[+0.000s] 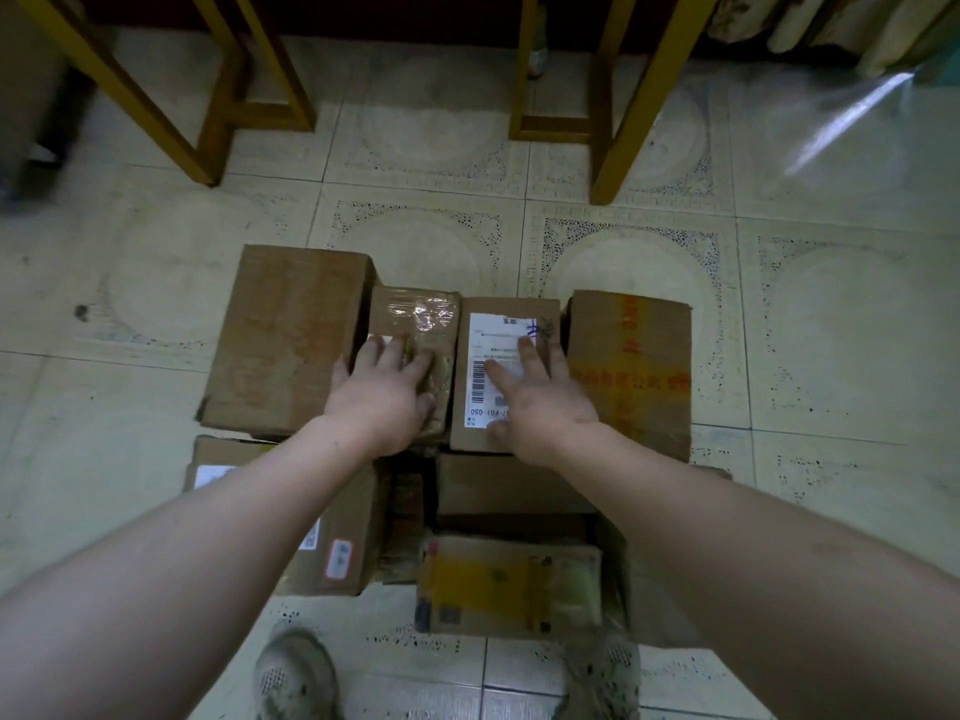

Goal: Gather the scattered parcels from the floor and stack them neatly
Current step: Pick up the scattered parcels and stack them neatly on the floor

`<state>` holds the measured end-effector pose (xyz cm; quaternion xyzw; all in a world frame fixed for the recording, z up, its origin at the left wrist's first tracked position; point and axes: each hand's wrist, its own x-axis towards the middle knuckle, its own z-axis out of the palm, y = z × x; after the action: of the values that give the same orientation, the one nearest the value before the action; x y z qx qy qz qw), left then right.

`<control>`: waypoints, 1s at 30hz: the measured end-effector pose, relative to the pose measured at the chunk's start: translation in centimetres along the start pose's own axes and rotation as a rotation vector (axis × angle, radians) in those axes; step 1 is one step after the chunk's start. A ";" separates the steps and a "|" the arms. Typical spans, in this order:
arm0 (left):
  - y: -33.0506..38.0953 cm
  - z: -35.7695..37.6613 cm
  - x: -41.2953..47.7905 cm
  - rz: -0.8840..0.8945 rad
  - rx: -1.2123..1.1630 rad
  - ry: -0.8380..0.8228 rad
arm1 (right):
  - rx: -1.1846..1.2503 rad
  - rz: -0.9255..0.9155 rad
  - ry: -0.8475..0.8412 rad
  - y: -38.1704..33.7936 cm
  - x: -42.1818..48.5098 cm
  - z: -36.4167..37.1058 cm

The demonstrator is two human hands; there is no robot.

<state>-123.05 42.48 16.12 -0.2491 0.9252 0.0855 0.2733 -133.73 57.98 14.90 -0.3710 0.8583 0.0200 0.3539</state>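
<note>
A person stands over a bunch of brown cardboard parcels that sit close together on the pale tiled floor [156, 283]. Both arms reach out to the far row.

The left hand [382, 402] lies flat on top of a small brown box wrapped in shiny clear tape [421, 319]. Its grip is spread, with the fingers straight, and it pinches nothing. The right hand [540, 402] lies flat on a small brown box with a white printed label [506, 314]. Its grip is spread too, with the fingers resting on the label.

These two small boxes touch side by side. A big plain brown box [291, 340] stands just to the left of them. A brown box with orange print [631, 366] stands just to the right.

Nearer to the person there are more parcels. A brown box with a red sticker [343, 553] is on the left, partly under the left arm. A flat box with yellow tape [504, 589] is on the right, and a plain brown box [498, 485] lies just beyond it.

Two dirty pale shoes [293, 672] show at the near edge. Yellow wooden legs [644, 96] stand on the far floor.
</note>
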 end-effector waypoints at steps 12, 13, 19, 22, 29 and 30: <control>-12.1 -0.7 0.8 -0.326 -0.136 0.180 | 0.010 -0.074 0.115 -7.9 3.1 -1.6; -13.0 -0.4 0.9 -0.348 -0.181 0.128 | -0.014 -0.073 0.113 -8.9 3.6 -1.4; -14.1 0.8 0.4 -0.232 -0.400 0.162 | -0.091 -0.016 0.068 -9.9 4.4 -0.5; -14.4 0.9 0.1 -0.209 -0.363 0.101 | -0.108 0.014 0.048 -10.5 3.9 -0.8; -16.2 1.1 -3.8 -0.068 -0.323 0.219 | -0.061 0.028 0.176 -15.0 -0.7 1.4; -16.9 1.7 -5.1 -0.053 -0.356 0.254 | -0.046 0.016 0.171 -15.7 -1.9 2.5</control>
<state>-109.99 30.53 17.14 -0.3263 0.9157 0.2081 0.1083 -121.14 48.48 17.81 -0.3723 0.8877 0.0107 0.2705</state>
